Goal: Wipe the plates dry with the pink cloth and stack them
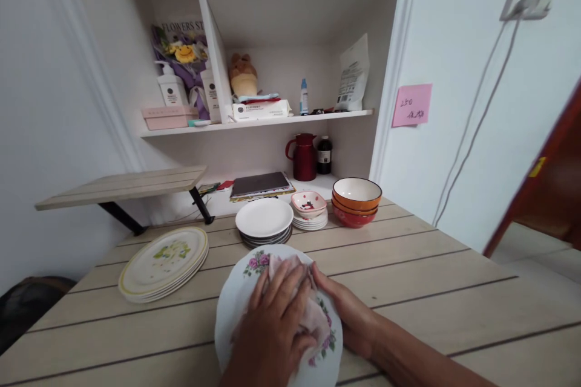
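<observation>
A white scalloped plate [231, 296] with purple roses and green leaves is tilted up just over the front of the table. My left hand [276, 314] presses a pale pink cloth [318, 320] against the plate's face, fingers spread over the cloth and the thumb bent at its lower edge. My right hand [347, 308] grips the plate's right rim, with its thumb along the edge and the other fingers hidden behind. The plate's bottom edge runs out of view.
Behind stand stacked yellow-rimmed plates [149, 269], white plates [264, 217], a small patterned dish [308, 204] on saucers and orange and red bowls [356, 202]. A raised wooden shelf [131, 184] juts out at left. A red jug [304, 157] stands by the back shelves.
</observation>
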The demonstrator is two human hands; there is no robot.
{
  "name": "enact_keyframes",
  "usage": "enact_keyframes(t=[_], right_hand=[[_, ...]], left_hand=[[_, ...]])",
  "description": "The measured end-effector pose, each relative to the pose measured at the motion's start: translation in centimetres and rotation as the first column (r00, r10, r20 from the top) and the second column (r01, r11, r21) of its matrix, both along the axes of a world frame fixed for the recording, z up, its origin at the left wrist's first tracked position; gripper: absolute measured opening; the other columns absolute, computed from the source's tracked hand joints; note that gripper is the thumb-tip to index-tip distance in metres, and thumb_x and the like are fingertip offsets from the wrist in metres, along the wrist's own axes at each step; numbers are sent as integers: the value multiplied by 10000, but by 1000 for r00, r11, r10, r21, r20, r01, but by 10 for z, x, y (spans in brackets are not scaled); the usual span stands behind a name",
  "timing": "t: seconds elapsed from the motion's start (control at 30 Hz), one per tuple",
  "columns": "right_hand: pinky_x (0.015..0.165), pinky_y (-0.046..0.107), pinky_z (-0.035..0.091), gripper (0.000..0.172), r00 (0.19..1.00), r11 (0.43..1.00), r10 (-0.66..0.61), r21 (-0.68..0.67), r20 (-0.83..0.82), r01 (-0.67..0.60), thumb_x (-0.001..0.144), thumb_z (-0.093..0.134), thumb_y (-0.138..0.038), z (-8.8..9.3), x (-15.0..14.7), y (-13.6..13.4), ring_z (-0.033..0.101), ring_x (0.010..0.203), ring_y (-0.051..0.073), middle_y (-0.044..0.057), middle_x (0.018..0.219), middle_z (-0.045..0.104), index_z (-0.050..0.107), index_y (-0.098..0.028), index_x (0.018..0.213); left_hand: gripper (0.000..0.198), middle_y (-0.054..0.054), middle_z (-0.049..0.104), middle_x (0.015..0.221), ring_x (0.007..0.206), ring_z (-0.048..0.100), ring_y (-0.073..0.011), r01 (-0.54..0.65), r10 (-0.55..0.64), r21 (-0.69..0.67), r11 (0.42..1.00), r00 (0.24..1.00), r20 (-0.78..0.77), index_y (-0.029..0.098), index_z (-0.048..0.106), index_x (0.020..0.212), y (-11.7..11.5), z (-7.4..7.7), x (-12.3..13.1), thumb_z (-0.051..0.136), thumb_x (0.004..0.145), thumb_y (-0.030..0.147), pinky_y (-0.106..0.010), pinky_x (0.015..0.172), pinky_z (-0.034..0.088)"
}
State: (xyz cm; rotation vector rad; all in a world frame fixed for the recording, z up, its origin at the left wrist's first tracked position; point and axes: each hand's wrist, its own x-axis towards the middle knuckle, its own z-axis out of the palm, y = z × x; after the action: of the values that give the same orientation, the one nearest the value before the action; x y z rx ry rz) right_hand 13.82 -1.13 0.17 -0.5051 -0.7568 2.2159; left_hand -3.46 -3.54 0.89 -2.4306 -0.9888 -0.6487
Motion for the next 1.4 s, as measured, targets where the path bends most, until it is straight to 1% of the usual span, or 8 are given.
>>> enact_keyframes(t=[0.2, 0.33, 0.43, 0.8, 0.93, 1.13, 1.23, 1.4], right_hand=[[1090, 406, 338, 599, 1000, 1000, -14, 13, 14, 14, 905, 483, -531, 3, -1, -3, 640, 1113, 256, 157, 1181, 689, 559, -82, 1294], [1069, 414, 372, 618, 997, 996, -62, -55, 37, 64, 880, 519, -545, 3, -3, -3, 675, 1039, 273, 192, 1131, 702, 596, -43, 1234], [1056, 413, 391, 609, 989, 982, -149, -122, -2, 147, 875, 532, -544, 3, -3, -2, 678, 1036, 265, 181, 1105, 715, 588, -61, 1241], [1049, 404, 401, 615, 978, 973, -207, -110, -17, 204, 874, 545, -527, 5, -1, -2, 675, 1041, 262, 177, 1141, 702, 567, -55, 1267], [1050, 410, 394, 622, 988, 987, -152, -55, 35, 154, 870, 550, -527, 4, -4, -8, 676, 1038, 265, 183, 1137, 702, 564, -59, 1280], [1088, 382, 345, 603, 999, 999, -51, -3, -3, 51, 879, 544, -520, 5, -10, -17, 616, 1153, 241, 158, 1237, 659, 542, -111, 1322], [1081, 394, 353, 551, 997, 997, -82, 15, -6, 82, 885, 556, -474, 5, -13, -20, 642, 1106, 248, 162, 1180, 689, 572, -94, 1285], [1053, 434, 384, 590, 998, 998, -63, 19, 2, 63, 868, 565, -500, 6, -14, -21, 676, 1031, 286, 205, 1110, 707, 594, -47, 1244]], left_hand=[[614, -13, 350, 1538, 1429, 270, -226, -217, 216, 74, 973, 976, 14, 228, 261, 1492, 6, -4, -2, 470, 919, 296, -519, 1178, 166], [555, -94, 407, 1500, 1394, 344, -250, -466, 447, 100, 879, 879, 165, 168, 286, 1481, 16, -7, -18, 401, 944, 247, -561, 1154, 160], [549, -144, 423, 1481, 1389, 350, -288, -545, 515, 102, 832, 828, 223, 110, 337, 1456, 19, -10, -28, 414, 942, 288, -577, 1136, 198], [523, -136, 398, 1501, 1404, 327, -284, -464, 454, 99, 880, 884, 108, 112, 401, 1426, 18, -26, -14, 404, 930, 276, -519, 1111, 328], [596, -106, 351, 1533, 1425, 286, -250, -325, 321, 99, 940, 945, 56, 119, 296, 1477, 12, -19, -4, 446, 919, 265, -441, 1114, 349], [641, -23, 300, 1563, 1451, 213, -232, -125, 126, 36, 991, 992, -7, 226, 220, 1506, 2, -3, 7, 467, 915, 250, -462, 1182, 211], [618, -14, 320, 1555, 1445, 234, -245, -237, 235, 21, 971, 970, 70, 283, 222, 1502, 4, 1, 4, 437, 926, 222, -525, 1169, 201], [532, -52, 364, 1530, 1425, 279, -282, -520, 503, 17, 854, 833, 229, 260, 297, 1479, 11, 1, -8, 370, 953, 236, -623, 1106, 222]])
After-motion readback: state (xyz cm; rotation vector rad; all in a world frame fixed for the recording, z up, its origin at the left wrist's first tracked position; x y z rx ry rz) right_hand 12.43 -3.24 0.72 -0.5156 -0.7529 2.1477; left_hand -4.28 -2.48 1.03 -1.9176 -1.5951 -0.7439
